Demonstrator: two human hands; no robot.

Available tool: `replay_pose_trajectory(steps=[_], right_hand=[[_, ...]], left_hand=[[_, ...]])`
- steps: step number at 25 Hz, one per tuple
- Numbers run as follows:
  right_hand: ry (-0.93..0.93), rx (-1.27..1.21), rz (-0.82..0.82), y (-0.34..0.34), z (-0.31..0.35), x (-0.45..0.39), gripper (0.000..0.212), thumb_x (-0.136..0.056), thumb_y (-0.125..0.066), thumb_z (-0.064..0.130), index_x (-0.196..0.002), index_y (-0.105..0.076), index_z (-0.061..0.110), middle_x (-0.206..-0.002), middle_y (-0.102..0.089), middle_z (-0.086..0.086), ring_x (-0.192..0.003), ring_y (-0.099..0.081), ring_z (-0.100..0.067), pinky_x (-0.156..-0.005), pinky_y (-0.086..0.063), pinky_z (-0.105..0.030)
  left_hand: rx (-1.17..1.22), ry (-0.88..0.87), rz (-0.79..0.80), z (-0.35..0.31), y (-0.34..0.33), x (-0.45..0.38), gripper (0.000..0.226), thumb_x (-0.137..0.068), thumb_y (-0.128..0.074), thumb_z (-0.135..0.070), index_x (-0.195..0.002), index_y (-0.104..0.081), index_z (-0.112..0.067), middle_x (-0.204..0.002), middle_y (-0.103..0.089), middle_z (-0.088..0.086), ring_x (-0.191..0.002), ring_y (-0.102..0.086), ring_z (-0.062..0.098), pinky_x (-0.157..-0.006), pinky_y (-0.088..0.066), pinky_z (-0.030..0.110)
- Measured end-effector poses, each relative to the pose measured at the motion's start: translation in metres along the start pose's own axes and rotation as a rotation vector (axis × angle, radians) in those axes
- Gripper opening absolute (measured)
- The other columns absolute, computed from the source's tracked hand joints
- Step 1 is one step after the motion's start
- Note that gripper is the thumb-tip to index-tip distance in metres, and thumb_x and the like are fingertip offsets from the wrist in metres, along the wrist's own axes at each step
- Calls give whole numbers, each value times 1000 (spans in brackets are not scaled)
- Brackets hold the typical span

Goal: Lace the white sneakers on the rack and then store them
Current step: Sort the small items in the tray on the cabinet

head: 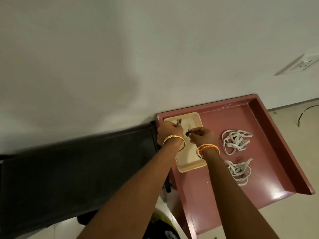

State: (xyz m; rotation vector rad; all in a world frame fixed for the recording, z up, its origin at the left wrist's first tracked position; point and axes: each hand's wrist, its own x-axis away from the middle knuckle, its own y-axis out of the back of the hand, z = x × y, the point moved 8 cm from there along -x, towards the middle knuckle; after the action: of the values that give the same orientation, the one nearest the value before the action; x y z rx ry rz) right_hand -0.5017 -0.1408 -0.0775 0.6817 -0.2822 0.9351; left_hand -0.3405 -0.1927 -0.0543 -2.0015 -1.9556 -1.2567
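Two loose bundles of white shoelaces lie on the pink rack top [259, 118], one farther [235, 142] and one nearer [239, 171]. To their left sits a cream tray [189, 163]. My left hand [170, 130] curls over the tray's far-left corner, next to a small striped item [179, 121]. My right hand [202, 135] hovers over the tray and pinches a small dark object [188, 134] with a thin metal part; what it is I cannot tell. No sneakers are in view.
The rack top has raised pink rims at its back and right side. A black cabinet [77, 161] adjoins it on the left, against a white wall. There is a wall socket [300, 63] at the upper right, and a cable [307, 112] lies on the floor.
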Motion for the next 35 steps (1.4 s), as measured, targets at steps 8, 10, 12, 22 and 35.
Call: replay_pose_trajectory(steps=[8,10,12,22,35], right_hand=[[-24,110,4,-18,-8,-32,12,-76,-76,14,-79,-63,15,-82,-67,-8,-82,-66,-27,-82,-55,-38],[8,92,27,-22,-6,-31,8,-80,-70,6,-82,-66,13,-81,-66,-6,-81,-65,-23,-83,-54,-37],[54,69,71,-26,-6,-30,21,-81,-61,-7,-83,-69,13,-81,-67,-3,-81,-64,-19,-85,-54,-34],[161,-6,-114,-18,0,-5,36,-79,-45,-12,-75,-61,20,-86,-68,-4,-86,-66,-25,-80,-54,-35],[976,376,390,-213,38,253,17,-75,-40,12,-64,-53,10,-60,-50,5,-64,-47,-18,-56,-38,-31]], left_hand=[[-788,-364,-77,-24,-14,-21,11,-92,-57,-14,-101,-64,-14,-107,-65,9,-94,-64,25,-70,-50,32],[-812,-404,-61,-27,-16,-19,13,-93,-55,-11,-104,-63,-12,-107,-64,9,-96,-63,26,-73,-50,33],[-725,-402,-91,-29,-10,-15,16,-95,-51,-9,-105,-63,-12,-106,-64,10,-96,-63,26,-71,-50,33],[-164,-360,-270,52,59,10,23,-94,-44,-7,-112,-60,-8,-103,-59,7,-93,-57,17,-69,-39,21],[-409,-364,-493,230,207,123,24,-83,-47,-30,-63,-50,-16,-47,-50,-2,-40,-46,20,-44,-32,21]])
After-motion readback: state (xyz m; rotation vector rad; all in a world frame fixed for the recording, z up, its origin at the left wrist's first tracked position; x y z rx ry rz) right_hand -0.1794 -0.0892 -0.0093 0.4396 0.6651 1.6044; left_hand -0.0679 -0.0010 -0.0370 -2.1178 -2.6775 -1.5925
